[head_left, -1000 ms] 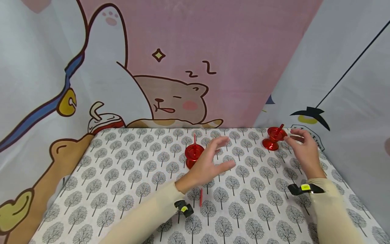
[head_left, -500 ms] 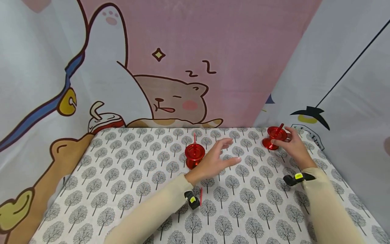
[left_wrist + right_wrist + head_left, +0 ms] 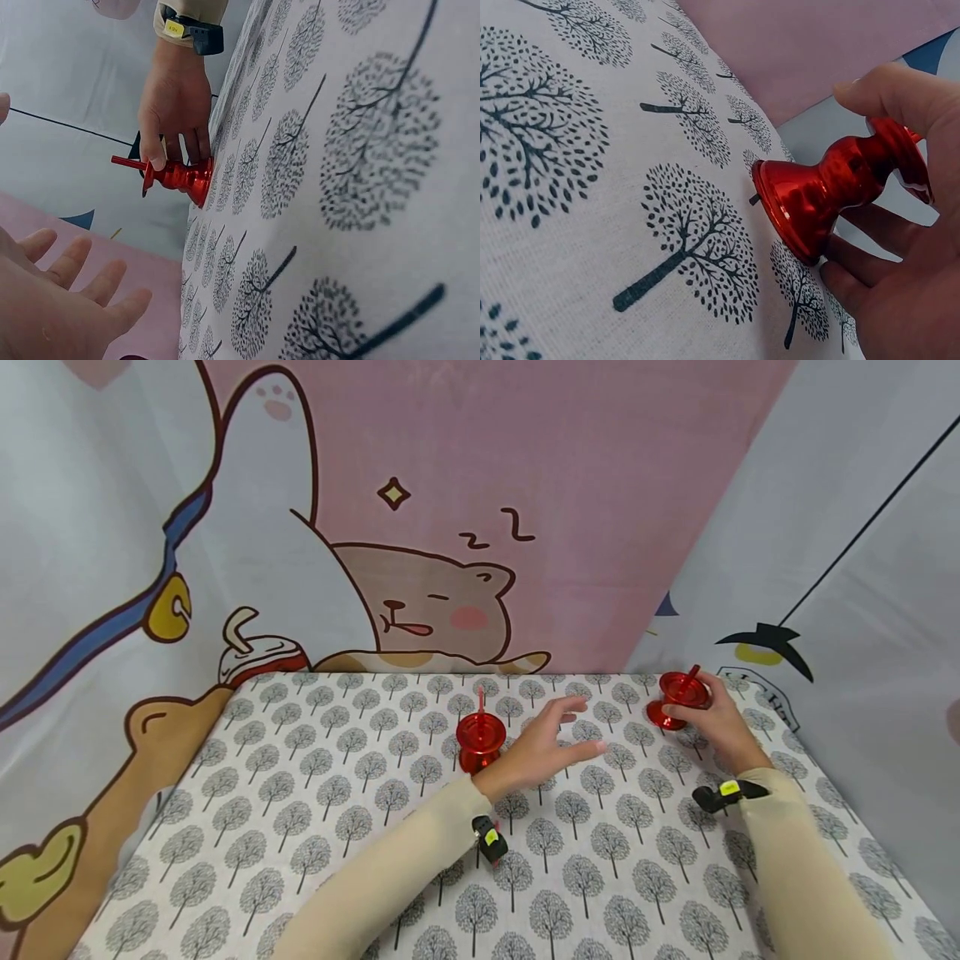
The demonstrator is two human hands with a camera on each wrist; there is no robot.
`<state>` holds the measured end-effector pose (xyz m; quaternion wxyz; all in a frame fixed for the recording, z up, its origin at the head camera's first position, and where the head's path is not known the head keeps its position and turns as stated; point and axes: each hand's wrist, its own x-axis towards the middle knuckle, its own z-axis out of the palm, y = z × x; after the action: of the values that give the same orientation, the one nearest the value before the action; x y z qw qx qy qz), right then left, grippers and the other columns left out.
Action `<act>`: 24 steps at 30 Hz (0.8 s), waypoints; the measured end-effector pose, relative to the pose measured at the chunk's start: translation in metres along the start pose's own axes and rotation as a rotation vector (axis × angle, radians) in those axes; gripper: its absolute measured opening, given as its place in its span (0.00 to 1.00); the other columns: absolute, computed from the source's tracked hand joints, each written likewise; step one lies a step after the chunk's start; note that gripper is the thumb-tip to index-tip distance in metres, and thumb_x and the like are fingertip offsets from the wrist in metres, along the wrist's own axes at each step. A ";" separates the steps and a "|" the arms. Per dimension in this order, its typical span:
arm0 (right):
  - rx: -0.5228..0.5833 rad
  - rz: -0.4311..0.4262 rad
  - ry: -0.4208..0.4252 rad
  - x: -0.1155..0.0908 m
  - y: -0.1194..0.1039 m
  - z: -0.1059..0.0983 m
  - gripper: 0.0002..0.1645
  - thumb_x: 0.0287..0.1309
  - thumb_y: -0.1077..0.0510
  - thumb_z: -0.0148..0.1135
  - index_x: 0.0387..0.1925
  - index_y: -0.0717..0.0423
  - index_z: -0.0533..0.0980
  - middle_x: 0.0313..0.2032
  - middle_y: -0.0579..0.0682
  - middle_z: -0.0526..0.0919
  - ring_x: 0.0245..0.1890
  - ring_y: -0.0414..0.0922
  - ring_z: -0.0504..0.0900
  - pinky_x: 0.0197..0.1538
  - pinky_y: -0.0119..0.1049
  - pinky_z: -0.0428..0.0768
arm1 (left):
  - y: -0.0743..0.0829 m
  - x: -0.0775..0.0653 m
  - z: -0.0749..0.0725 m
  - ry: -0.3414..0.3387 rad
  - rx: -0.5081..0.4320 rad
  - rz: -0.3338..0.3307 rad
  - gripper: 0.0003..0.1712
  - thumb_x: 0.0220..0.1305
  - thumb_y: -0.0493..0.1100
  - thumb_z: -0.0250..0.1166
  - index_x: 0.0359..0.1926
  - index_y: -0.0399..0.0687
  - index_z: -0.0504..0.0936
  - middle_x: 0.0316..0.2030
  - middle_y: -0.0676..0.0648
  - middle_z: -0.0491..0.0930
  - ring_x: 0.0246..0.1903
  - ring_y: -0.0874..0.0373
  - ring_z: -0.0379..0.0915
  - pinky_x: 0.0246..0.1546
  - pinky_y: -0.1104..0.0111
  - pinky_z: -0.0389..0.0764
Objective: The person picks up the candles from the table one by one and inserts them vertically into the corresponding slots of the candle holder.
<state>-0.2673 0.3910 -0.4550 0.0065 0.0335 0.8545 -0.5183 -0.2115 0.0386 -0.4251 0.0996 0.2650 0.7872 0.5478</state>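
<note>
At the back right of the table stands a shiny red candle holder with a flared foot and cup, a red stick slanting out of the cup. My right hand grips it from the right, thumb near the rim and fingers curled behind the stem. Its foot is right at the cloth in the right wrist view. My left hand is held over the middle of the table with fingers spread and nothing in them. Just behind its wrist stands a second red candle holder, with a thin upright red stick.
A cloth printed with grey trees covers the table. Another red stick lies on it, mostly hidden under my left wrist strap. Hanging fabric with cartoon animals closes off the back and both sides.
My right hand has moved left onto the right candle holder and closed around it. My left hand has drifted right, its wrist now covering the loose stick.
</note>
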 end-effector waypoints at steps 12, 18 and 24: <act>-0.003 0.014 -0.038 -0.001 0.001 0.007 0.60 0.77 0.54 0.67 0.89 0.59 0.36 0.82 0.77 0.52 0.80 0.73 0.57 0.77 0.71 0.65 | -0.008 0.018 0.007 -0.041 -0.005 -0.039 0.48 0.74 0.66 0.70 0.86 0.59 0.62 0.77 0.57 0.68 0.77 0.49 0.66 0.69 0.58 0.76; -0.015 0.000 -0.076 -0.010 -0.007 0.016 0.58 0.77 0.54 0.67 0.89 0.58 0.39 0.81 0.76 0.55 0.79 0.73 0.58 0.75 0.73 0.66 | -0.010 0.022 0.008 -0.053 -0.013 -0.038 0.49 0.74 0.65 0.70 0.87 0.58 0.61 0.77 0.55 0.68 0.77 0.47 0.66 0.70 0.57 0.76; -0.025 -0.017 -0.117 -0.019 -0.014 0.025 0.57 0.75 0.56 0.69 0.88 0.58 0.43 0.77 0.77 0.62 0.77 0.72 0.63 0.74 0.70 0.69 | -0.013 0.025 0.010 -0.059 -0.001 -0.049 0.50 0.74 0.68 0.69 0.87 0.60 0.61 0.77 0.55 0.69 0.78 0.47 0.66 0.71 0.53 0.76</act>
<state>-0.2500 0.3618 -0.4534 0.0527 -0.0041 0.8594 -0.5085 -0.2321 0.0569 -0.4376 0.1364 0.2617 0.7900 0.5375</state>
